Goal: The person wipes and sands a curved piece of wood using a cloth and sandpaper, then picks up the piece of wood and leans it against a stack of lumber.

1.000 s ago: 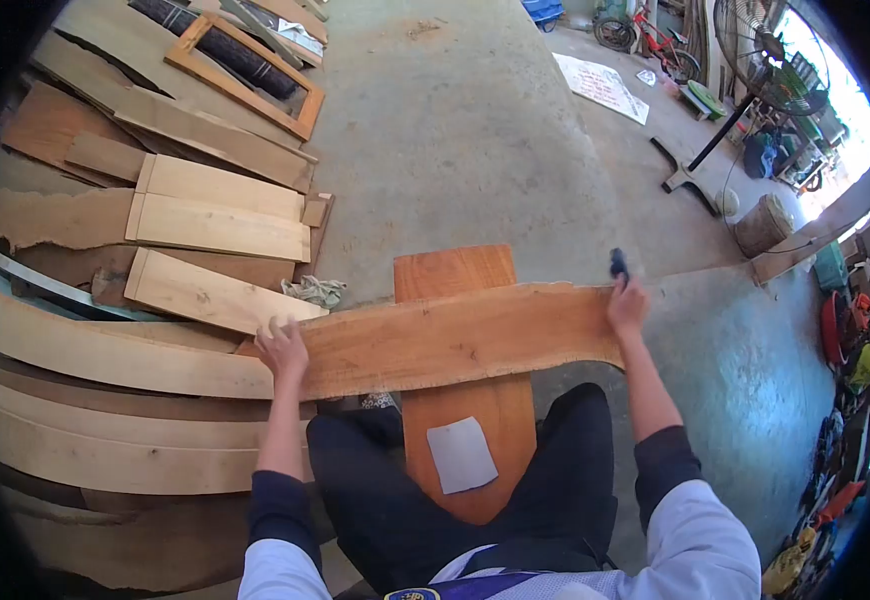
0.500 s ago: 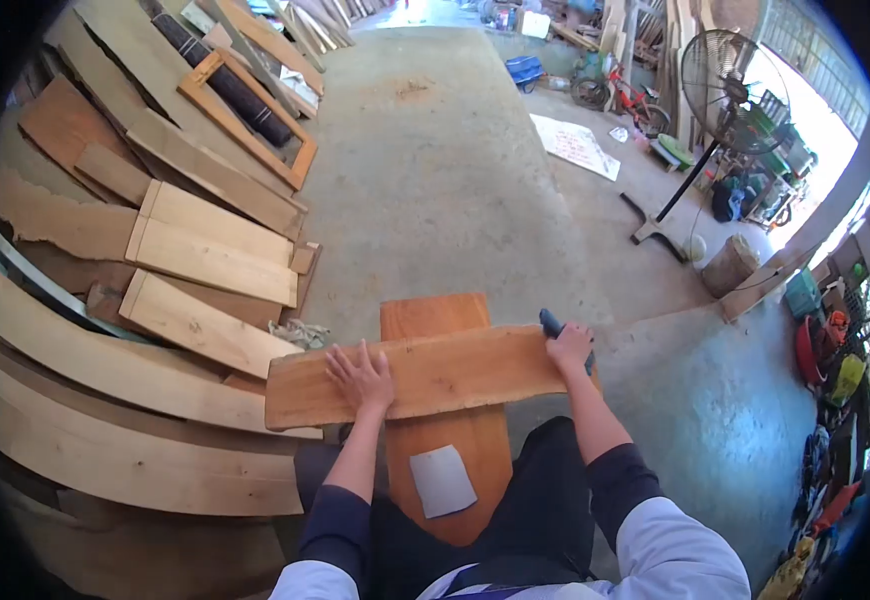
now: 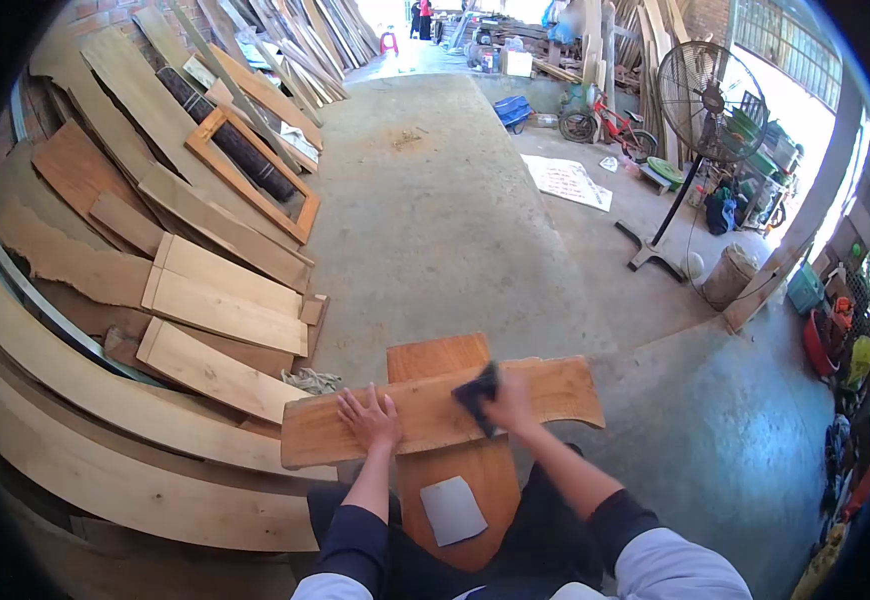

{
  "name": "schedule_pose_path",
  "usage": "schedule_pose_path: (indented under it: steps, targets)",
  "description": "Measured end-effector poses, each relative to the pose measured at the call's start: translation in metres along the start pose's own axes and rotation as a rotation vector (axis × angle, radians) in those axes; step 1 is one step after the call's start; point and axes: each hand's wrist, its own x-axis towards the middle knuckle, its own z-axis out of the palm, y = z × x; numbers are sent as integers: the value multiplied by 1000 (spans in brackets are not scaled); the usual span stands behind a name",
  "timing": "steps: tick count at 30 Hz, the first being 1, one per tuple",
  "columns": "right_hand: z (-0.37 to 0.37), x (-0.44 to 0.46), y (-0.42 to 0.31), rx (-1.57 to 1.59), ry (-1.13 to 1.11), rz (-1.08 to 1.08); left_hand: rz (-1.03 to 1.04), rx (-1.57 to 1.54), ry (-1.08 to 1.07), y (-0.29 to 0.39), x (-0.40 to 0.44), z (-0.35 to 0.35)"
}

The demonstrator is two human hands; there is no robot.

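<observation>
One head view: pressing one long, brown, wavy-edged wooden plank (image 3: 427, 410), laid across one orange-brown wooden board (image 3: 496, 470) bearing one grey rectangular sheet (image 3: 453, 511), with one spread, empty left hand (image 3: 370, 421); gripping one dark, blurred tool (image 3: 475, 397) in one curled right hand (image 3: 511, 402)

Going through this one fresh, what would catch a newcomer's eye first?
Most likely the wooden plank lying crosswise over a narrower board in front of the person, the left hand flat on it and the right hand, blurred, holding a dark block against its top. Then perhaps the tall fan standing at upper right, and the many boards along the left side.
</observation>
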Motion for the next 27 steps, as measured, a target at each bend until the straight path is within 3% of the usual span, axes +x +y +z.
schedule_pose_path:
  steps: [3, 4, 6, 9, 12, 13, 14, 16, 20, 23, 24, 25, 26, 27]
  targets:
    - [-77, -3, 88, -477, 27, 136, -3, -8, -3, 5, -1, -5]
    - [-73, -26, 149, -511, 385, 64, 5, -17, 7, 6, -2, -8]
    - [-125, -35, 178, -618, 250, 514, 5, -20, 13, 6, -3, -9]
    - [-124, -36, 178, -484, 485, 478, -4, -13, 10, 8, -2, -9]
    - [-88, -30, 82, -159, 97, 270, 9, -17, 16, 8, -3, -8]
    - [-33, -42, 83, -219, 95, 143, 9, -15, 20, 7, -3, -7]
    - [-11, -46, 50, -213, -149, 101, 6, -11, 25, 6, -3, -6]
    - [14, -47, -25, -6, -228, 129, -6, -8, 9, 6, -4, -6]
    - [27, -48, -83, 386, -385, 215, 4, 9, -16, 1, -1, -3]
    - [-12, -51, -37, 265, -239, 58, -14, 5, -13, 5, -2, -5]
    - [-19, -56, 2, 257, -140, 100, -10, 7, -8, 5, -1, -5]
    - [-65, -55, 17, 157, -47, 67, -9, 6, -4, 4, -1, -3]
    - [-63, -68, 90, -53, -18, 260, -7, 4, -1, 3, -1, -2]
    - [-98, -77, 116, -83, 107, 296, -11, 1, -3, 5, -1, -3]
